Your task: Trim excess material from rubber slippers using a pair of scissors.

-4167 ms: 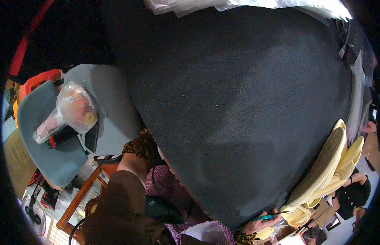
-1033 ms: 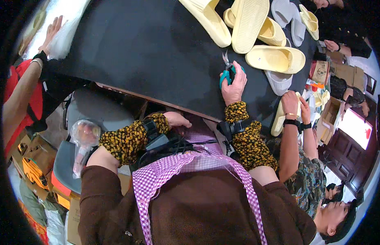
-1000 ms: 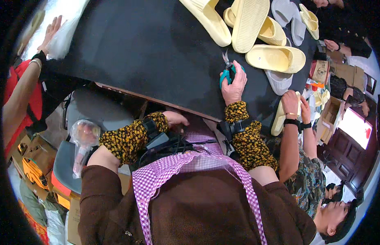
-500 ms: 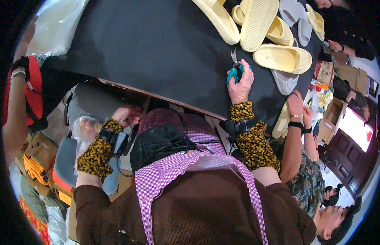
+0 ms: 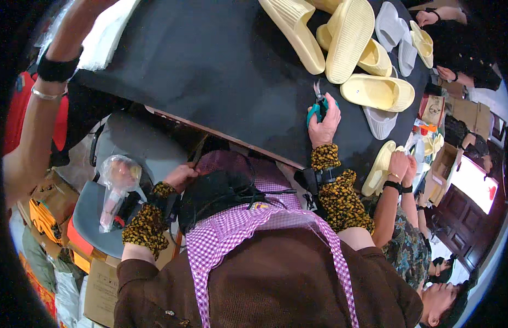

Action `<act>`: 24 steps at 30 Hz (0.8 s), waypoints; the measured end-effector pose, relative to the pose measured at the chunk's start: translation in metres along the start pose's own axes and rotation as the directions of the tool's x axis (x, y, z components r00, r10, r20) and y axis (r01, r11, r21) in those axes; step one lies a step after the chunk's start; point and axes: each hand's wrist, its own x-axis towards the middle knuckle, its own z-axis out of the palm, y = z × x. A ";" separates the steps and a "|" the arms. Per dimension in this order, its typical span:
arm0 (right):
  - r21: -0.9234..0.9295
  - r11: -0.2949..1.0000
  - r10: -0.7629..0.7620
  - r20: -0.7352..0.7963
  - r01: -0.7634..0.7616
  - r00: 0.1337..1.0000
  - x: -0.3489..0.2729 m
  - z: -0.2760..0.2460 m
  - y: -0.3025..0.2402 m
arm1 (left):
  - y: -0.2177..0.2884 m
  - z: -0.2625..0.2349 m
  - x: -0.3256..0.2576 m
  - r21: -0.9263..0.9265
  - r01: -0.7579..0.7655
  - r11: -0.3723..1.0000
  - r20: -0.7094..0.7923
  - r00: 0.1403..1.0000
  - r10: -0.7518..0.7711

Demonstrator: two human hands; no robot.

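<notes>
My right hand (image 5: pixel 326 124) rests on the black table and is closed around small thread snips (image 5: pixel 315 113) with teal handles, their metal blades pointing away from me. Just beyond lie pale yellow slippers, the nearest a slipper (image 5: pixel 377 92) on its side, partly over a light grey slipper (image 5: pixel 382 123). My left hand (image 5: pixel 181 176) is low by the table's near edge, next to the purple checked apron (image 5: pixel 221 163) and a black cloth bundle (image 5: pixel 210 191) on my lap. Its fingers are curled together; what they pinch, if anything, is hidden.
Another person's arm (image 5: pixel 38 126) reaches over the table's left end, near clear plastic bags (image 5: pixel 107 38). A grey chair (image 5: pixel 93 218) at my left bears a bagged item (image 5: pixel 118 183). At right, a co-worker's hands (image 5: pixel 401 167) are near a yellow slipper (image 5: pixel 381 167).
My left hand has moved right, closer to my lap. The snips' blades have come closer together. The other person's arm on the left has swung further over the table.
</notes>
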 end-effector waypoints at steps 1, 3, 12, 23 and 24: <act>-0.013 1.000 -0.009 0.001 0.009 1.000 0.000 -0.003 0.000 | 0.004 0.002 0.002 0.047 0.032 0.998 0.020 0.999 -0.033; -0.020 1.000 -0.011 0.008 0.011 1.000 0.001 -0.002 0.003 | 0.019 0.018 -0.008 0.010 0.044 0.999 0.073 0.996 -0.044; 0.015 0.999 0.039 0.016 -0.039 0.999 0.002 0.001 0.000 | -0.002 0.002 -0.054 -0.189 -0.144 0.971 -0.032 0.990 0.140; 0.126 0.990 0.064 0.033 -0.068 0.997 0.001 -0.010 -0.003 | -0.004 -0.014 -0.102 -0.175 -0.232 0.957 -0.241 0.952 0.187; 0.157 0.985 0.072 0.015 -0.074 0.997 -0.002 -0.014 -0.005 | 0.009 -0.007 -0.104 -0.154 -0.244 0.957 -0.221 0.953 0.208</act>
